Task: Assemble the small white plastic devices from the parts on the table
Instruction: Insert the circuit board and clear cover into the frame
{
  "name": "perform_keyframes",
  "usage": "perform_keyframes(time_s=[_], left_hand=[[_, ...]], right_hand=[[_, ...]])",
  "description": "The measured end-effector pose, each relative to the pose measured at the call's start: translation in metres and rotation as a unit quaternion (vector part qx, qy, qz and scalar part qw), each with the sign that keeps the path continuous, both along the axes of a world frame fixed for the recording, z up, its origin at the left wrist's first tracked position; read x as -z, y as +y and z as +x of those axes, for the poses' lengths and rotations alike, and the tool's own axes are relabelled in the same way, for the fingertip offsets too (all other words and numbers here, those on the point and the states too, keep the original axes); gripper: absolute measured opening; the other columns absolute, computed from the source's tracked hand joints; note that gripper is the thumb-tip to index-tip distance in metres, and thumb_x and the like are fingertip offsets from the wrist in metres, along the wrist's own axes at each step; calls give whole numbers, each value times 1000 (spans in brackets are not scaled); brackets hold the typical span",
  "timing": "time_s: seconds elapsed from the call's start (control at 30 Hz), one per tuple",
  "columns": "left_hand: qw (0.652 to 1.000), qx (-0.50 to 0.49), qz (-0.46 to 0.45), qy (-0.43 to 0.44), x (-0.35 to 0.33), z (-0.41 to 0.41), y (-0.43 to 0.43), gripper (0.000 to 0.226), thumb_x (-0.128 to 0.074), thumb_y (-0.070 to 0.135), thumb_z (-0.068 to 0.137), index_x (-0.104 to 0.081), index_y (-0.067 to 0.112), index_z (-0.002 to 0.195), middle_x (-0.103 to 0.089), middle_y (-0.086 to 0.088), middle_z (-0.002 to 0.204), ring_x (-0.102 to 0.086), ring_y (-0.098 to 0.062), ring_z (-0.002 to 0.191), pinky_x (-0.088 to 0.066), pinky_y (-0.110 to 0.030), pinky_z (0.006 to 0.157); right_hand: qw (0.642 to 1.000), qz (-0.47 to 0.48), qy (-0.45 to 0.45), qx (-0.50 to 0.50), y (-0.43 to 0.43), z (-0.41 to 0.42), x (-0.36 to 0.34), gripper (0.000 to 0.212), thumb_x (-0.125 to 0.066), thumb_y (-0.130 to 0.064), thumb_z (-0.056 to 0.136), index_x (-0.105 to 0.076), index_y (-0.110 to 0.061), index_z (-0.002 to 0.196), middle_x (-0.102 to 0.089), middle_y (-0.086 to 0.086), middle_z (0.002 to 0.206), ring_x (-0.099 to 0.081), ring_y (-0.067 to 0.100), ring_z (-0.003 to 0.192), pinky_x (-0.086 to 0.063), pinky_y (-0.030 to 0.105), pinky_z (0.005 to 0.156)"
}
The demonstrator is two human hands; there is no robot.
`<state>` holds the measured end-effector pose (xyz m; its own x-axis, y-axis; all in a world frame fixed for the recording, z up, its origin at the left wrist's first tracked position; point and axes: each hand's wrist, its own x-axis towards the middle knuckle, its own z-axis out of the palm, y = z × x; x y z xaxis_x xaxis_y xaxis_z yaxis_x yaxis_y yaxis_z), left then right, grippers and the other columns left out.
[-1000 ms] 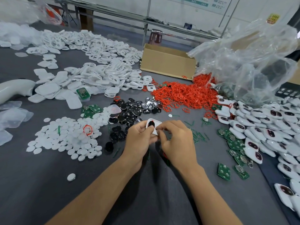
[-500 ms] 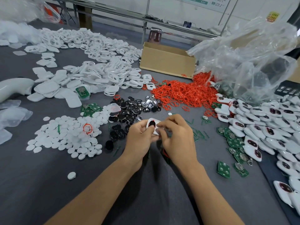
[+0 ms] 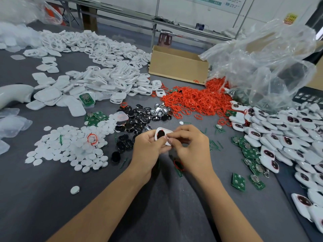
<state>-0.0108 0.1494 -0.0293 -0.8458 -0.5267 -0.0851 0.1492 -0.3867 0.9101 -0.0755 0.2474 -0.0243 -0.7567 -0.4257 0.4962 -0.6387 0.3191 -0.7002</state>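
Both hands hold one small white device shell (image 3: 161,132) with a dark oval opening and a bit of red ring in it, just above the grey table (image 3: 52,198). My left hand (image 3: 148,147) grips its left side, thumb near the opening. My right hand (image 3: 190,145) pinches its right edge with thumb and forefinger. Part supplies lie around: black oval pads (image 3: 138,119), red rubber rings (image 3: 194,100), white round discs (image 3: 70,147), white shells (image 3: 104,75), green circuit boards (image 3: 250,152). Assembled white devices (image 3: 286,133) are heaped at the right.
An open cardboard box (image 3: 176,67) stands at the back centre, with crumpled clear plastic bags (image 3: 265,63) to its right. A grey curved tool (image 3: 12,95) lies at the left edge. One red ring (image 3: 178,165) lies under my right wrist.
My hands stay in the same place on the shell; only the fingertips shift slightly over its opening. The camera view has drifted a little.
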Motion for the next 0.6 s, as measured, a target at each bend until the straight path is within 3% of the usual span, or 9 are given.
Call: perform_keyframes(time_s=[0.37, 0.5, 0.6], left_hand=[[1000, -18, -12, -19, 0, -2, 0, 19, -59, -12, 87, -68, 5, 86, -72, -10, 78, -71, -16, 71, -57, -20, 59], [999, -27, -12, -25, 0, -3, 1, 18, -52, -18, 87, -65, -7, 93, -68, -19, 83, -69, -23, 70, -57, -22, 58], [999, -30, -18, -33, 0, -3, 1, 18, -52, -18, 87, -65, -6, 90, -68, -20, 84, -70, -27, 72, -57, -22, 58]], right_hand=[[999, -38, 23, -26, 7, 5, -5, 17, -70, -2, 77, -76, -16, 85, -68, -5, 90, -64, 6, 81, -51, 22, 69], [998, -31, 41, 37, 14, -4, -4, 19, -69, 1, 78, -73, -17, 82, -67, -7, 85, -62, 5, 74, -47, 12, 68], [995, -27, 21, 91, 22, -13, -3, 22, -70, 0, 79, -73, -21, 81, -67, -7, 81, -60, 5, 71, -42, 6, 64]])
